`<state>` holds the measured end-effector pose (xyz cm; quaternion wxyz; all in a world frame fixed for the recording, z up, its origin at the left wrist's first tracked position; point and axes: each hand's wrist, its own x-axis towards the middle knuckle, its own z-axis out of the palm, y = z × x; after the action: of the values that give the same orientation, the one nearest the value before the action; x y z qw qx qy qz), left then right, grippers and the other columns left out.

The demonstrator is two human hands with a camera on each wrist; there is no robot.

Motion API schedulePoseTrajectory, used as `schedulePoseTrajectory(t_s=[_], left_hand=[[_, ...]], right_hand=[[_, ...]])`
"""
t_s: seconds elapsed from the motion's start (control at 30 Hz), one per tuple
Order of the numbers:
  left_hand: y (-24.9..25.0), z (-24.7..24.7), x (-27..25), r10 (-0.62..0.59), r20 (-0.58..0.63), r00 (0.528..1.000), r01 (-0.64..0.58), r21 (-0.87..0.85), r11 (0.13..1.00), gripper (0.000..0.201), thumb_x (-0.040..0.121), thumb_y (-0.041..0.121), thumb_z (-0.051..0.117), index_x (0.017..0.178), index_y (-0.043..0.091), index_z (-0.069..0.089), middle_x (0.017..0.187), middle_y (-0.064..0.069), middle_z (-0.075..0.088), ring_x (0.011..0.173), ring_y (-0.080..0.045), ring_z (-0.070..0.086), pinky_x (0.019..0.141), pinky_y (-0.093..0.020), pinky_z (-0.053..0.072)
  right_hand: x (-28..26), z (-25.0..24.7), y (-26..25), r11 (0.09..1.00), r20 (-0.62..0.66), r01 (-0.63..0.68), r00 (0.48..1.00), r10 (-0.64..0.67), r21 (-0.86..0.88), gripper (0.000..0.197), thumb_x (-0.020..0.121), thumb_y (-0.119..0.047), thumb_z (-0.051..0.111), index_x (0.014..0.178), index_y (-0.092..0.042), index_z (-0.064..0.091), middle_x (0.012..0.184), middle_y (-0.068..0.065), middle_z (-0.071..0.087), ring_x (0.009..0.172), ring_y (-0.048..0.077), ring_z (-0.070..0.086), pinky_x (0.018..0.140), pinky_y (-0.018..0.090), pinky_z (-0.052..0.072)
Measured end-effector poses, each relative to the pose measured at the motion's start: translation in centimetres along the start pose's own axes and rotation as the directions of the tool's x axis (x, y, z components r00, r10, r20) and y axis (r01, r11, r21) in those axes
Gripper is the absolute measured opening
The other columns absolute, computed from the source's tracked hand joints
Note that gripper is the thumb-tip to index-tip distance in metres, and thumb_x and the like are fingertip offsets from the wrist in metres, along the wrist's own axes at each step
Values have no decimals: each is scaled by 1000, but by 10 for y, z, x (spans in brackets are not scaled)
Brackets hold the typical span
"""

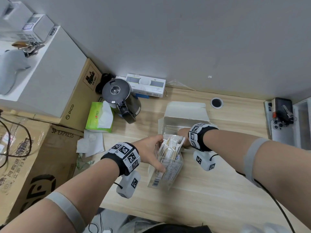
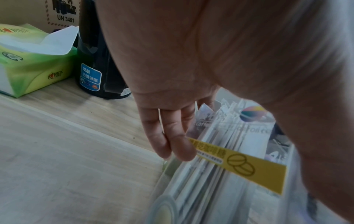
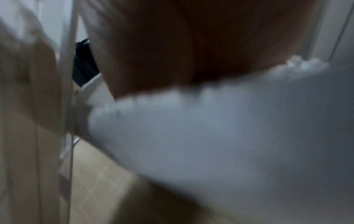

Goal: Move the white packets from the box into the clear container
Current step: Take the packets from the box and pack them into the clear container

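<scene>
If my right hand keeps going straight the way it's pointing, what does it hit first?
Probably the white packets standing in the clear container: the right hand points left across the box toward them. Depth is unclear.

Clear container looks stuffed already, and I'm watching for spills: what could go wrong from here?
1. The clear container leans, steadied only by the left hand; letting go may tip it.
2. The white packets stick out above its rim and could slide out.
3. The right hand is blurred, its grip unclear.

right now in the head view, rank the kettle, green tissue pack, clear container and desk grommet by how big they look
1. kettle
2. clear container and green tissue pack: look alike; the container sits nearer the camera, so unranked
3. desk grommet
</scene>
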<state>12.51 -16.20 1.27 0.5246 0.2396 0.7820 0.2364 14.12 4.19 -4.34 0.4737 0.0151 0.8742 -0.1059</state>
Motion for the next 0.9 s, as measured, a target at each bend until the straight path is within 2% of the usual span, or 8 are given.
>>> schedulePoseTrajectory(t_s=[0.13, 0.2, 0.3, 0.47, 0.6, 0.67, 0.8, 0.9], left_hand=[[5, -2, -2, 2, 6, 1000, -2, -8, 1000, 97, 54, 35, 99, 136, 24, 48, 118, 17, 61, 100, -3, 63, 84, -21, 52], [8, -2, -3, 2, 9, 1000, -2, 2, 1000, 95, 56, 32, 99, 136, 26, 47, 117, 19, 59, 97, 2, 61, 82, -18, 50], [8, -2, -5, -18, 2, 1000, 18, 31, 999, 97, 57, 33, 99, 137, 24, 45, 120, 15, 58, 95, -1, 60, 79, -16, 48], [7, 2, -10, -39, -28, 999, 41, 90, 995, 105, 53, 38, 99, 140, 21, 44, 131, 6, 60, 103, -10, 60, 89, -22, 50], [7, 4, -11, -45, -48, 998, 51, 123, 991, 113, 47, 42, 99, 142, 20, 43, 135, 2, 59, 111, -15, 62, 98, -31, 53], [8, 5, -11, -45, -58, 997, 52, 143, 988, 113, 47, 43, 99, 142, 20, 42, 135, 3, 59, 114, -15, 61, 101, -32, 52], [15, 8, -12, -31, -56, 998, 38, 121, 992, 94, 52, 35, 100, 127, 28, 46, 124, 11, 61, 108, -10, 62, 99, -29, 52], [19, 11, -9, -7, -45, 999, 12, 108, 994, 102, 50, 37, 100, 136, 23, 48, 129, 10, 61, 114, -9, 61, 103, -29, 50]], right_hand=[[-18, -21, 8, 988, 15, 19, 1000, -22, 153, 27, 82, -27, 60, 61, -10, 64, 61, 2, 69, 52, 20, 58, 58, 29, 50], [-29, -30, 12, 952, -34, 26, 999, -16, 304, 24, 80, -25, 60, 64, -8, 65, 57, 4, 68, 46, 22, 58, 56, 30, 50], [-41, -43, 18, 948, -109, 68, 993, -36, 310, 14, 78, -18, 66, 69, -10, 60, 58, 7, 63, 42, 21, 53, 52, 28, 47], [-75, -62, 28, 991, -185, 98, 979, -79, 93, 14, 80, -21, 69, 82, -10, 59, 67, 5, 62, 50, 21, 55, 48, 23, 45], [-98, -72, 31, 986, -250, 162, 954, -165, -34, 15, 80, -21, 67, 90, -12, 61, 78, 3, 62, 69, 23, 60, 63, 34, 54], [-109, -73, 27, 973, -212, 172, 956, -202, -152, 15, 82, -18, 64, 94, -10, 63, 80, 2, 61, 71, 22, 57, 57, 27, 47], [-117, -61, 3, 863, -74, 164, 971, -226, -477, 9, 87, -15, 57, 92, -9, 63, 80, 2, 58, 70, 22, 53, 48, 22, 35], [-114, -48, -15, 732, -37, 148, 972, -231, -665, 9, 89, -17, 58, 89, -12, 66, 76, -1, 61, 70, 22, 60, 52, 27, 47]])
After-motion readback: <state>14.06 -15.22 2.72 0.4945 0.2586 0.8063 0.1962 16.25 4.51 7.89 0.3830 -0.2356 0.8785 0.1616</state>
